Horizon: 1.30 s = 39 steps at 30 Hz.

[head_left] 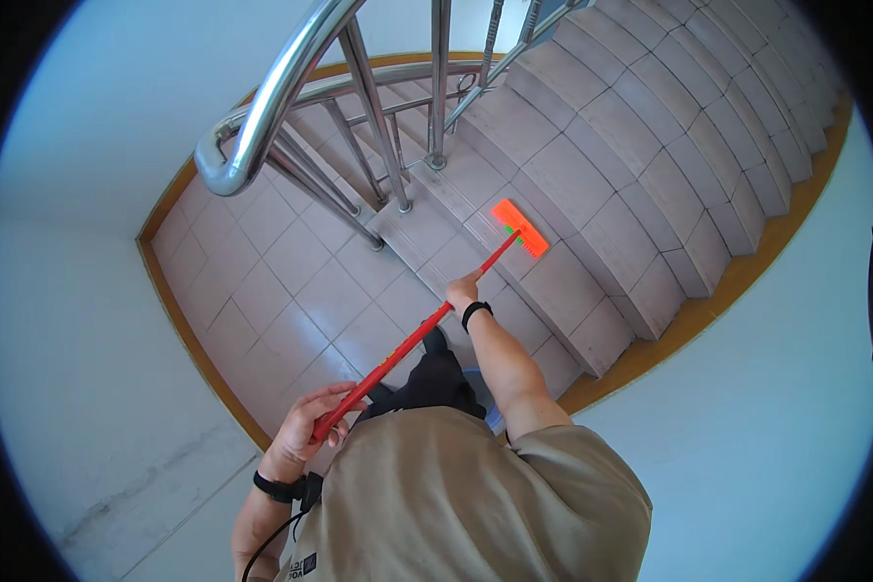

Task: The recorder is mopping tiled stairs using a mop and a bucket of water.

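- If the left hand loosens further, the red handle could roll or slip out at its butt end, since several of those fingers look half straight.
- Uneven pressure at the step edges might tip the orange brush head, which sits over the lower stairs, its contact hard to judge.
- The black cable by the left wrist could snag the handle's end if the arm swings wide (it hangs rather close).
- A step backward risks knocking the blue container, mostly hidden beside the legs.
- Grip, right hand: fingers curled closely round the handle, nearer the head, and apparently taking the firmer hold.
- Grip, left hand: loosely cupped, the butt end between thumb and partly spread fingers; how hard it presses, I cannot tell.
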Tool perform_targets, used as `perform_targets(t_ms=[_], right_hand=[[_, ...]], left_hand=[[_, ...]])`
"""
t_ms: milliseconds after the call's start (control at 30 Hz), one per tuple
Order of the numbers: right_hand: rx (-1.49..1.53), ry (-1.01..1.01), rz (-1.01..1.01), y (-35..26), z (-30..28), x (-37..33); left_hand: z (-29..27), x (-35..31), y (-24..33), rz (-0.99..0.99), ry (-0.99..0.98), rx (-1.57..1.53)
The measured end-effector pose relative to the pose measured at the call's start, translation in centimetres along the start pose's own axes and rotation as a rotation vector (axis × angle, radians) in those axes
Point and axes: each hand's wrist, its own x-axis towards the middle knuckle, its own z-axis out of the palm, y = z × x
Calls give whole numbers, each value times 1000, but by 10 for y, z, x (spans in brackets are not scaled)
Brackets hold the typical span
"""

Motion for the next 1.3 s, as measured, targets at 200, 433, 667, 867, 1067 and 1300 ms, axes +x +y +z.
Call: perform_targets(t_ms=[200,433,667,867,1067,1300], right_hand=[[-94,-23,22,-19,-30,53],[-86,5,43,-15,-22,48],[-36,-53,14,19,33,12],[48,-202,37,14,63,-38],[-3,-167,35,11,70,-43],[-98,-65,-37,-17,30,-1]], left_hand=[[35,39,12,-25,28,41],[14,33,4,-21,-1,89],[-23,-22,-4,30,31,60],[-35,-70,-9,212,93,-30],[-44,-71,-10,223,156,-12],[-7,-21,-5,132,164,21]])
